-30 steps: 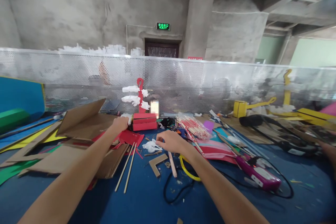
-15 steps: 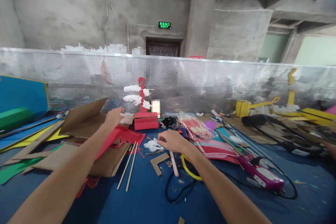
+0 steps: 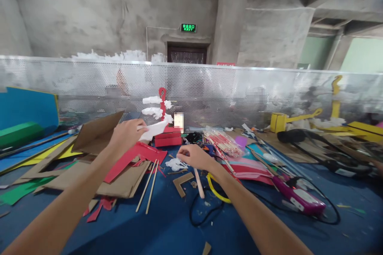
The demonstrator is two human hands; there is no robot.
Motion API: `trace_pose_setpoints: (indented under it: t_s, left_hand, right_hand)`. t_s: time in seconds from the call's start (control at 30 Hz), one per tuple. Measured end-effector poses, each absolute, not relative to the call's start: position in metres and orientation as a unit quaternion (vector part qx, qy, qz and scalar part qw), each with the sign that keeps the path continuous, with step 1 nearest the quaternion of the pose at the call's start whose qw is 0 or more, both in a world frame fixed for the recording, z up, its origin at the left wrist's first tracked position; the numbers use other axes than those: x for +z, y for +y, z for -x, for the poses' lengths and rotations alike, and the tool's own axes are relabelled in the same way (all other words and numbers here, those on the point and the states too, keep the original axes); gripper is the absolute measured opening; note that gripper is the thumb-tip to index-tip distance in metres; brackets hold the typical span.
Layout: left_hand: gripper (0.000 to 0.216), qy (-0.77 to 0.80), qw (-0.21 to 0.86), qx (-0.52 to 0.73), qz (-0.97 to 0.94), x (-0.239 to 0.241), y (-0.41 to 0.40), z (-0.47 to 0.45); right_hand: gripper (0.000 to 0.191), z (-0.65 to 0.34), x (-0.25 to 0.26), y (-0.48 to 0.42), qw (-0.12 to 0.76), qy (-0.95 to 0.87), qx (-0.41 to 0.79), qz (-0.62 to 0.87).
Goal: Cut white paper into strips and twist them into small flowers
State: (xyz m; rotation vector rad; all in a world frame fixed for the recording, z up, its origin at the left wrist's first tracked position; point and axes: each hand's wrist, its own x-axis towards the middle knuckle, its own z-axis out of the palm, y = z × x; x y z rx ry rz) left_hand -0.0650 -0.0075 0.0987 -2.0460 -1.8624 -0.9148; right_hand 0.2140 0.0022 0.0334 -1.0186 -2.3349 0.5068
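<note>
My left hand [image 3: 128,132] is closed, pinching one end of a strip of white tissue [image 3: 156,129] that stretches to the right. Just behind the strip stands a red hooked stand [image 3: 162,103] with white tufts on its sides, on a red box base [image 3: 168,140]. My right hand [image 3: 194,156] has its thumb and fingers drawn together; whatever may lie between them is hidden. Beside its fingertips a crumpled white scrap [image 3: 175,164] rests on the blue table [image 3: 167,231]. Under my left forearm lie red sheet pieces [image 3: 125,163] and brown cardboard [image 3: 119,186].
Two thin sticks [image 3: 147,187] lie in front of the cardboard. A wooden rod [image 3: 199,185], a yellow ring [image 3: 218,191] and a black cable [image 3: 206,223] are near my right forearm. Further right are a bag of sticks [image 3: 224,143] and a purple device [image 3: 299,197]. A perforated metal panel [image 3: 224,95] stands behind.
My left hand has lifted slightly and moved right, and the white tissue strip now extends in front of the red base. The right hand stays nearly in place.
</note>
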Motion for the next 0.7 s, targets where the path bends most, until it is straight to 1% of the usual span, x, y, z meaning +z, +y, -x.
trace_pose_setpoints:
  t_s: [0.13, 0.2, 0.27, 0.37, 0.4, 0.5, 0.57, 0.6, 0.7]
  left_hand:
    - [0.032, -0.468, -0.106, -0.429, 0.766, 0.086, -0.033, 0.033]
    - [0.029, -0.437, -0.18, -0.449, 0.759, 0.073, -0.035, 0.023]
    - [0.025, -0.413, -0.241, -0.443, 0.759, 0.059, -0.034, 0.018]
    - [0.024, -0.411, -0.277, -0.441, 0.748, 0.044, -0.028, 0.018]
    - [0.024, -0.416, -0.28, -0.446, 0.741, 0.041, -0.025, 0.019]
    - [0.024, -0.438, -0.276, -0.46, 0.722, 0.036, -0.02, 0.025]
    - [0.024, -0.457, -0.266, -0.462, 0.713, 0.035, -0.017, 0.028]
    - [0.023, -0.464, -0.257, -0.462, 0.711, 0.034, -0.016, 0.029]
    - [0.022, -0.464, -0.22, -0.46, 0.724, 0.033, -0.015, 0.03]
  right_hand:
    - [0.04, -0.209, 0.03, 0.001, 0.307, -0.792, 0.429, 0.307]
    - [0.039, -0.21, 0.023, 0.003, 0.357, -0.749, 0.484, 0.279]
    - [0.041, -0.212, 0.017, 0.006, 0.43, -0.712, 0.49, 0.262]
    - [0.045, -0.213, 0.015, 0.009, 0.48, -0.659, 0.522, 0.25]
    - [0.045, -0.212, 0.017, 0.009, 0.481, -0.644, 0.537, 0.256]
    - [0.044, -0.21, 0.027, 0.006, 0.433, -0.616, 0.6, 0.268]
    - [0.053, -0.209, 0.033, 0.003, 0.411, -0.608, 0.628, 0.258]
    - [0.054, -0.209, 0.035, 0.002, 0.406, -0.609, 0.633, 0.252]
    - [0.044, -0.209, 0.036, 0.001, 0.422, -0.625, 0.605, 0.257]
